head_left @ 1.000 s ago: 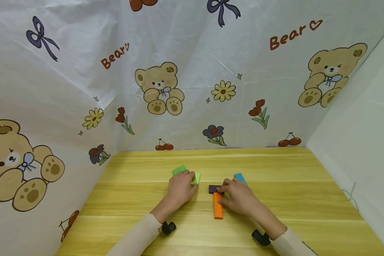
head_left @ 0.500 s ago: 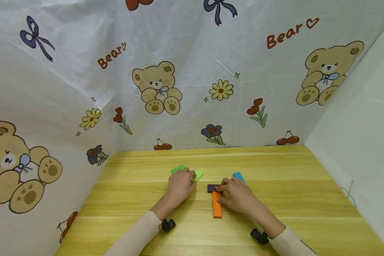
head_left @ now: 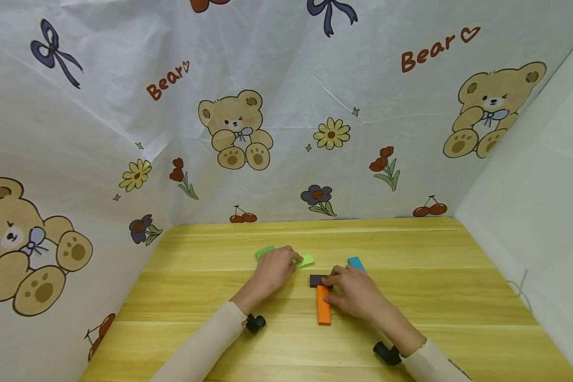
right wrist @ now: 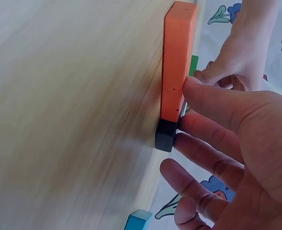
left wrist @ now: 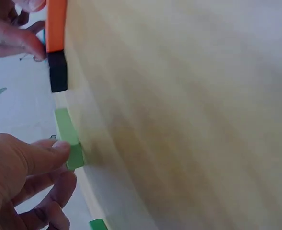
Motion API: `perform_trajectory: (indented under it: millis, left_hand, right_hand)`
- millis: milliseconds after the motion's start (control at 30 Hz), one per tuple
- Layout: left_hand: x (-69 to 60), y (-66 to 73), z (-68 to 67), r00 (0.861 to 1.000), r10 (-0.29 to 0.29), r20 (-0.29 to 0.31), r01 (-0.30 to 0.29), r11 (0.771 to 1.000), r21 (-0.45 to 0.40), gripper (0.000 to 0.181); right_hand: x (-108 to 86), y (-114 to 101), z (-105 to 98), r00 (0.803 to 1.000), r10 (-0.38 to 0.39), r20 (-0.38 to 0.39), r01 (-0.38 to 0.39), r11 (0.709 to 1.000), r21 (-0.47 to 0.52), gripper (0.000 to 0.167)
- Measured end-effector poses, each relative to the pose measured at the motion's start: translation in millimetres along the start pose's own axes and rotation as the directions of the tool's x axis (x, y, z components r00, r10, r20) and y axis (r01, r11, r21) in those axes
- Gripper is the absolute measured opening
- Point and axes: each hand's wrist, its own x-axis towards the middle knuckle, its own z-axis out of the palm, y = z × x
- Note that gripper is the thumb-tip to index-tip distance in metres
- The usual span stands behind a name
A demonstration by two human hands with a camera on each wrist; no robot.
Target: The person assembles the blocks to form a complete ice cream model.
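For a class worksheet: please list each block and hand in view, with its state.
Left hand: pinching the light green block.
Light green block: held near one end.
Green block: lying, partly hidden by the left hand.
Right hand: thumb at the orange block, fingers at the black block.
Orange block: lying lengthwise.
Black block: lying crosswise at the orange one's far end.
Blue block: lying slanted, not held.

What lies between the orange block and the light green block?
In the left wrist view, the black block lies between the orange block and the light green block.
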Motion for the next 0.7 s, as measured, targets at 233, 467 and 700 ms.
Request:
perform_trajectory:
  millis: [233,467,700]
  left_hand:
    - [10.2,0.5,-0.4,0.999,0.038,0.035,-0.037,0.999,-0.022,0.022]
    - [19.0,6.8,4.3,0.994,0.083,0.068,-0.081,0.996,-0.041,0.021]
    - [23.8,13.7,5.0,0.986,0.139,0.094,-0.135,0.99,-0.044,0.024]
  right_hand:
    - [0.4,0.5,3.0,1.0,0.006,0.001,-0.006,1.0,0.007,0.033]
    - [0.4,2.0,7.8,1.0,-0.002,-0.014,0.002,1.0,0.012,0.033]
    - [-0.3,3.2,3.1,1.0,-0.008,-0.02,0.009,1.0,0.016,0.032]
